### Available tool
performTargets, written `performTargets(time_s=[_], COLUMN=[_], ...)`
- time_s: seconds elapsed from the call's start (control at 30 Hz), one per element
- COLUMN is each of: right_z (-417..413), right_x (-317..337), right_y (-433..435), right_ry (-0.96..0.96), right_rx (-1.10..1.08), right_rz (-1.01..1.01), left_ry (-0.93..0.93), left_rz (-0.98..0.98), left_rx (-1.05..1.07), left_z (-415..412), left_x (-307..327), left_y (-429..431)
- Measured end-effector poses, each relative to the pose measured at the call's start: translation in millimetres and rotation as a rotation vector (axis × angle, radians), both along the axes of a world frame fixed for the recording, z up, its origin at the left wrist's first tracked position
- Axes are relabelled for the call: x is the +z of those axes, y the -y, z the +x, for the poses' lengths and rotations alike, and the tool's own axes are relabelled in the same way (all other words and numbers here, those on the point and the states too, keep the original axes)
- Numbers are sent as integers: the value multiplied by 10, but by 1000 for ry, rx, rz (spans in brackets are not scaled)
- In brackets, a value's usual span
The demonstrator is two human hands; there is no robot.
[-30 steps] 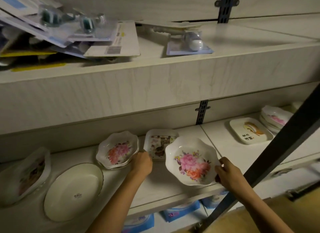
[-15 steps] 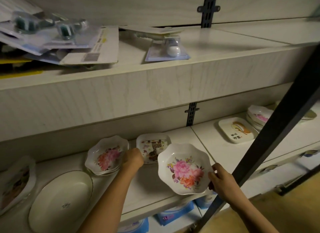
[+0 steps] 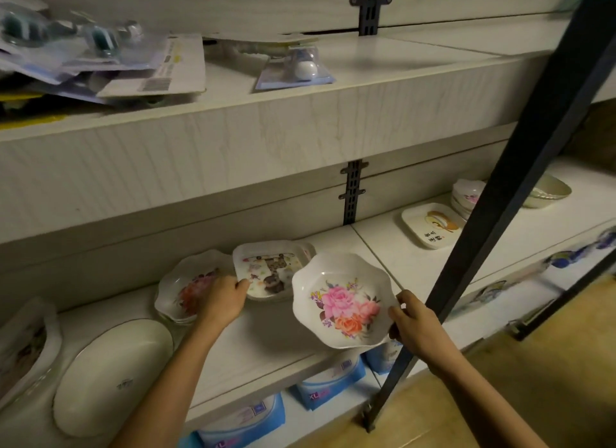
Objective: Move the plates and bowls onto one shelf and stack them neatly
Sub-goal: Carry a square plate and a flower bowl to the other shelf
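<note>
Noted a shift since the earlier frame: left hand [image 3: 221,301] gone from the floral stack [image 3: 181,287] to the square cartoon plate [image 3: 270,271], now pinching its left edge. Found right hand [image 3: 416,324] gripping the right rim of the scalloped floral bowl [image 3: 343,301], tilted toward the camera above the shelf [image 3: 266,347] front, left of the dark post [image 3: 500,197]. Counted farther left of the post: one oval white plate [image 3: 113,377], long axis front-left to back-right, and one blurred dish [image 3: 26,341]. Counted just left of the post one lettered square plate [image 3: 431,226]; partly behind it, a second floral stack [image 3: 466,197]; right of it, one cream bowl [image 3: 550,191]. Saw blister packs [image 3: 150,71] above, blue packs [image 3: 326,387] below.
</note>
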State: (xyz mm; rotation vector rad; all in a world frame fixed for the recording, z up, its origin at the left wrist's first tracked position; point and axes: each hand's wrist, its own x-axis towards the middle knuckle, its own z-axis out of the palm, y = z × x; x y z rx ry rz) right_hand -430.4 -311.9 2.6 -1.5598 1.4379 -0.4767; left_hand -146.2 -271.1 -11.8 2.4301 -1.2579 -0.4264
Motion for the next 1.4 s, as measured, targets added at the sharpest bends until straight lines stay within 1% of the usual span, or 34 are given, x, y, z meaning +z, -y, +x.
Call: performTargets(time_s=[0.07, 0.2, 0.33, 0.43, 0.63, 0.83, 0.93, 1.07, 1.13, 1.3, 1.4], right_z=[-51, -212, -425, -614, -1071, -1755, -2177, -2754, -3021, -3602, -3862], right_x=[-12, -54, -47, -1, 44, 51, 61, 91, 113, 143, 167], right_y=[-79, -258, -429, -502, -534, -426, -324, -192, -127, 72, 210], right_ry=[6, 56, 45, 30, 33, 28, 30, 11, 15, -29, -28], right_rx=[-21, -78, -113, -129, -94, -73, -62, -58, -51, -76, -98], right_rz=[1, 21, 18, 12, 31, 15, 23, 4, 9, -26, -21], left_ry=[9, -157, -245, -314, -383, -391, -403, -382, -371, -327, -345], left_rz=[-43, -102, -114, -107, -107, -107, -92, -100, -117, -85, -90], left_rx=[-13, -47, -69, -102, -140, -110, -52, -28, -17, 4, -14], left_z=[22, 105, 88, -37, -456, -1073, -1497, -2125, -2382, -2933, -3181], left_x=[29, 7, -5, 41, 217, 372, 384, 376, 320, 242, 264], left_y=[-121, -334, -554, -725, -957, -1112, -1142, -1165, -1153, -1033, -889])
